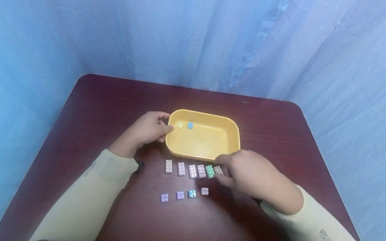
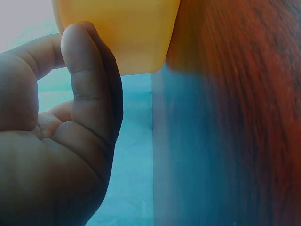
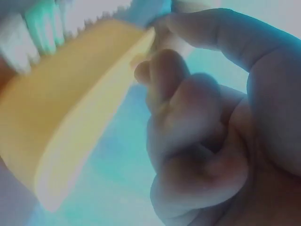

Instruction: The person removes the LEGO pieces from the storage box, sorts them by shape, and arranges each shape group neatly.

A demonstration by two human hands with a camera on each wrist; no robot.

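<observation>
A yellow tray stands mid-table with a pale yellow brick and a blue brick in its far left corner. My left hand grips the tray's left rim, the thumb pressed on the outer wall of the tray. In front of the tray lies a row of several long bricks, among them a green brick and, at the right end, a tan brick. My right hand is blurred and pinches the tan brick, finger above and thumb below. Its fingers are curled beside the tray.
A nearer row holds several small square bricks, lilac at the left and one blue. The dark red table is rounded at its far corners, and blue cloth hangs behind it and at both sides.
</observation>
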